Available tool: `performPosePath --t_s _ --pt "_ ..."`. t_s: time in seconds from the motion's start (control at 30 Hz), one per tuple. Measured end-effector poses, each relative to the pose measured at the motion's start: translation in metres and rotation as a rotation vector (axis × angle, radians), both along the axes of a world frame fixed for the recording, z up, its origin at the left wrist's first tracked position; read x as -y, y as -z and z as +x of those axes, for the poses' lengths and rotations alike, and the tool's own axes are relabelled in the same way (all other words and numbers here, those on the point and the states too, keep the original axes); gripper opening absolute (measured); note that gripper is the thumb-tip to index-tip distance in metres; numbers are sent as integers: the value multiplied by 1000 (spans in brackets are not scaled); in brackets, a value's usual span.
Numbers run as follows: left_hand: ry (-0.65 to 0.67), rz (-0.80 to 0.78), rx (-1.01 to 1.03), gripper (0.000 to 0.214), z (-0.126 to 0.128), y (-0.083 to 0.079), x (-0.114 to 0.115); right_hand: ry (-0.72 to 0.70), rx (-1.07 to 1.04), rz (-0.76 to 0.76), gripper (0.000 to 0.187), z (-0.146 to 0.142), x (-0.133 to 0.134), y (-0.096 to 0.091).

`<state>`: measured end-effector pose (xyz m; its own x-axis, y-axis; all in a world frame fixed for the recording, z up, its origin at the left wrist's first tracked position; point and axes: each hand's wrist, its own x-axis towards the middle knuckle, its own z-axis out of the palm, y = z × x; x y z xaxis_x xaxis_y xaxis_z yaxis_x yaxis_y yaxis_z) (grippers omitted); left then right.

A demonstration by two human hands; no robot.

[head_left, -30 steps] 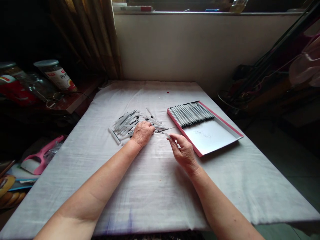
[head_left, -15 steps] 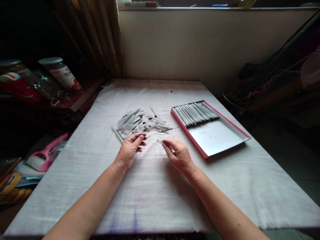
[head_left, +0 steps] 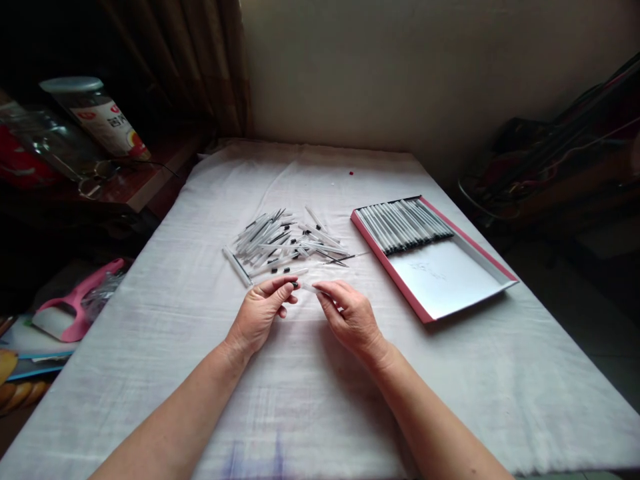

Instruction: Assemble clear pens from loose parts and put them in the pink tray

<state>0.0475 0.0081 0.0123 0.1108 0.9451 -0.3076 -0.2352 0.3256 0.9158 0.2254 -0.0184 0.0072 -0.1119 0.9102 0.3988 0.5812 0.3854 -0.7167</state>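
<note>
My left hand [head_left: 263, 310] pinches a small black pen plug [head_left: 295, 285] between thumb and forefinger. Facing it, my right hand [head_left: 347, 313] grips a translucent white pen barrel [head_left: 311, 288], most of it hidden by the fingers. The barrel's end points at the black plug, very close to it; whether they touch I cannot tell. Just beyond both hands lies a loose pile of pen parts [head_left: 270, 237]: clear barrels, thin dark refills and small black plugs. To the right, a shallow red-edged box [head_left: 425, 283] holds a row of pens [head_left: 405, 225] with black ends toward me.
A white cloth [head_left: 300, 393] covers the table. A small red bit [head_left: 351, 173] lies near its far edge. At the left, a lidded jar [head_left: 107, 123] and eyeglasses [head_left: 93, 187] sit on a brown side table; a pink-handled item [head_left: 80, 303] is below.
My hands have come closer together, bringing the barrel's end up to the black plug. The camera view has tilted downward and shifted a little.
</note>
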Motion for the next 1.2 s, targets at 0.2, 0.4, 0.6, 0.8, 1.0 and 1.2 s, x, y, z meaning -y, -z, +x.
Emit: performPosePath --t_s 0.2,0.4,0.6,0.8,1.0,1.2 --pt "-5 25 -57 36 2 1 3 -32 38 -1 24 2 -2 2" --pt "-7 36 -99 35 4 -2 4 -38 52 0 25 4 -2 4" --pt "-11 32 -87 33 5 -2 4 -48 60 1 24 4 -2 4" --pt "-15 23 -75 34 4 -1 4 -42 62 -4 24 4 -2 5" --pt "-13 23 -85 36 4 -2 4 -49 58 -1 24 3 -2 4" --pt "-16 18 -90 35 4 -4 4 -48 64 8 24 3 -2 3"
